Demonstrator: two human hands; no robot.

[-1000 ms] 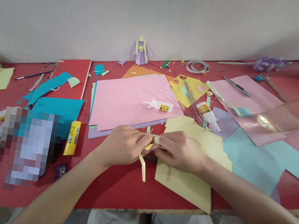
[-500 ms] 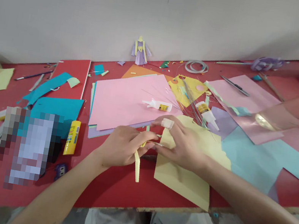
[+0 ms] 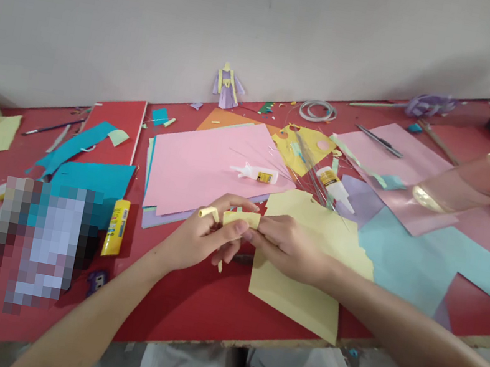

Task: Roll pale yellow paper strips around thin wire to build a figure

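Observation:
A small pale yellow paper piece (image 3: 235,217) is pinched between my two hands above the red table. My left hand (image 3: 202,240) has its thumb on the front of the piece, fingers behind it. A bent, rolled yellow paper end (image 3: 208,212) pokes out over the back of this hand, and a thin tip shows below the fingers. My right hand (image 3: 292,244) grips the piece's right end, its fingertips close to the left thumb. Under the right hand lies a larger pale yellow sheet (image 3: 299,304). Just beyond are pink sheets (image 3: 195,168) with a small glue bottle (image 3: 260,175) on top.
A yellow glue stick (image 3: 116,228) stands left of my left arm. Another glue bottle (image 3: 335,187) lies beside thin wires. At the wall stands a purple-and-yellow paper figure (image 3: 228,87). A clear bottle (image 3: 478,177) and a pen (image 3: 379,141) are at the right.
The yellow paper has been turned up between my hands, so its flat face now shows and the rolled end points left. My right hand has rotated, with its fingers lower and closer together.

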